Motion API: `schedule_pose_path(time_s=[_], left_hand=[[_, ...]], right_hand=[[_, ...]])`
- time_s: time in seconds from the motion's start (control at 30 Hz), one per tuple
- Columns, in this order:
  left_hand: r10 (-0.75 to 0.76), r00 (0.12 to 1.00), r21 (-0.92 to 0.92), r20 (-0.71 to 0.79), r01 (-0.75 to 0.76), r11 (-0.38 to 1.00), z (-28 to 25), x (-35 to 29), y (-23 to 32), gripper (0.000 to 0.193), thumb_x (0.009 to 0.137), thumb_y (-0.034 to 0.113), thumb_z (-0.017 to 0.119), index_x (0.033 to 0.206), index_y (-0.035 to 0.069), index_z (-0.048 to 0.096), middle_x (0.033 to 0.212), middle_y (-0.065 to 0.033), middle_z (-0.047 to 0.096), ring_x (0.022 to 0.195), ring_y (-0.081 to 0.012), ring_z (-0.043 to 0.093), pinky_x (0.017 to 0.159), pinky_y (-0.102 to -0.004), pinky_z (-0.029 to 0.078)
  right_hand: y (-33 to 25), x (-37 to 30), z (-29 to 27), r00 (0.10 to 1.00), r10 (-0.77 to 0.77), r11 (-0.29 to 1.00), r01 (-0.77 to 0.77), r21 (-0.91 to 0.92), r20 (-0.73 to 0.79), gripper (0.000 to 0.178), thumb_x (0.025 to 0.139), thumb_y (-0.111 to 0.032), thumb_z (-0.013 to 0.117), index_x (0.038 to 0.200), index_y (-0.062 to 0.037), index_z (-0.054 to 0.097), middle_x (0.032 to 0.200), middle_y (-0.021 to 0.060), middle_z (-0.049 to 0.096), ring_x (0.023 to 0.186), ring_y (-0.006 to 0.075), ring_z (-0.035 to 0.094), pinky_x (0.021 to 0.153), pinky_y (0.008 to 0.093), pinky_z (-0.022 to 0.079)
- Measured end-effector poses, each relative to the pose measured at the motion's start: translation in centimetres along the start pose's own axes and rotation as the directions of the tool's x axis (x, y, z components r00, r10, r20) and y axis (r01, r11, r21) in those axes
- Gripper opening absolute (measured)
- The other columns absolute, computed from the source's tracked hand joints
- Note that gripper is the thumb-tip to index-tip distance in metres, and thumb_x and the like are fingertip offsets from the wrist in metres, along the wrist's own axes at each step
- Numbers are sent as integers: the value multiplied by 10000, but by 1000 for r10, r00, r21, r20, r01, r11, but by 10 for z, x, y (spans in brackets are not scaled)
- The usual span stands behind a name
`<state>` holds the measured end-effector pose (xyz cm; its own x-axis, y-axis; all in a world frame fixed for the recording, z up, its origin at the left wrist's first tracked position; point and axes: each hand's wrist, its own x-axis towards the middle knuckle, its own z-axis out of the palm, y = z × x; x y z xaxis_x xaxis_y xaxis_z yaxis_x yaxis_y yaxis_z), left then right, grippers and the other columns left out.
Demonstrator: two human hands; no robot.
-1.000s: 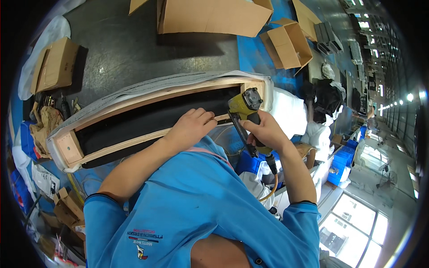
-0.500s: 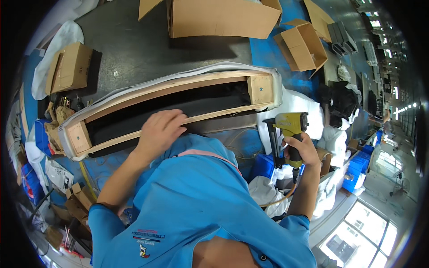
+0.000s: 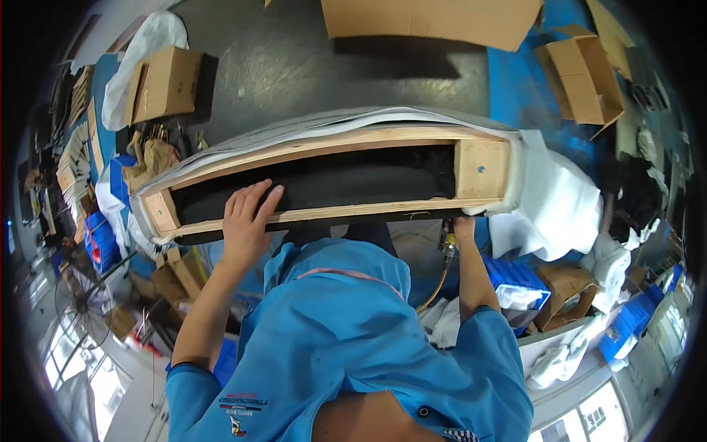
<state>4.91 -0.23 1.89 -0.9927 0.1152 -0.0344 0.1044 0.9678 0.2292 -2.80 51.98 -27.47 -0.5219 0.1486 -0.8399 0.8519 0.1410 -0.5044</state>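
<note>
A long, slightly curved wooden frame (image 3: 482,166), with grey fabric and white padding round its outside, lies across in front of me. Black material (image 3: 353,180) fills its hollow. My left hand (image 3: 247,225) is closed over the near rail toward its left end, fingers reaching over the inner edge. Under the near right corner, my right hand (image 3: 464,227) grips a nail gun (image 3: 448,241). Only the gun's lower end and its orange air hose (image 3: 440,280) show there; the frame hides the rest, along with most of my fingers.
A large cardboard box (image 3: 434,18) stands beyond the frame on the dark surface, with smaller boxes at left (image 3: 166,85) and right (image 3: 585,77). White padding (image 3: 549,199) drapes off to the right. Blue bins (image 3: 515,283) stand below it.
My right hand has brought the nail gun left and up beneath the frame's near right corner. My left hand has shifted to grip the near rail. The view has turned.
</note>
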Motion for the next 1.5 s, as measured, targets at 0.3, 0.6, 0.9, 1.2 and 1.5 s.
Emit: schedule_pose_path(time_s=[0.3, 0.6, 0.9, 1.2, 1.5], left_hand=[[-3, 993, -13, -120, 1, 1000, 19, -18, 11, 679, 710, -37, 674, 1363, 151, 657, 1388, -97, 655, 1229, -310, 635, 1082, -488, 466], [107, 979, 26, -175, -104, 994, 13, -2, 1, 600, 773, 14, 685, 1359, 145, 673, 1355, -94, 658, 1208, -308, 640, 1046, -470, 486], [145, 946, -66, -289, -171, 983, 22, -1, -13, 527, 828, 105, 691, 1355, 120, 675, 1358, -108, 651, 1215, -296, 637, 1056, -442, 489], [209, 935, -76, -287, -240, 968, 26, -3, -26, 476, 898, 148, 647, 1373, 114, 655, 1425, -153, 620, 1285, -311, 612, 1090, -463, 478], [153, 974, -220, -167, -188, 957, 8, 16, -28, 795, 683, 98, 841, 1435, 94, 582, 1462, -133, 586, 1327, -325, 567, 1127, -469, 434]], right_hand=[[-50, -208, 3, 936, -267, 942, 304, 142, -231, 210, 1018, -173, 662, 889, -17, 606, 733, 65, 620, 547, 168, 606, 536, 317, 516], [-234, -356, 83, 902, -370, 911, 399, -104, 221, 214, 1001, -195, 713, 993, 14, 666, 732, 43, 654, 606, 112, 624, 561, 253, 498], [-271, -366, 147, 944, -296, 780, 325, -534, 143, 356, 1013, -301, 690, 1103, 37, 626, 751, 61, 667, 550, 135, 651, 492, 281, 509], [-249, -382, 200, 935, -319, 748, 348, -565, 153, 345, 1004, -290, 718, 1072, 38, 637, 710, 71, 676, 577, 152, 682, 510, 285, 525], [-209, -348, 94, 919, 15, 856, 192, -481, 394, 232, 949, -229, 773, 1022, -14, 725, 751, 38, 701, 604, 111, 653, 612, 275, 534]])
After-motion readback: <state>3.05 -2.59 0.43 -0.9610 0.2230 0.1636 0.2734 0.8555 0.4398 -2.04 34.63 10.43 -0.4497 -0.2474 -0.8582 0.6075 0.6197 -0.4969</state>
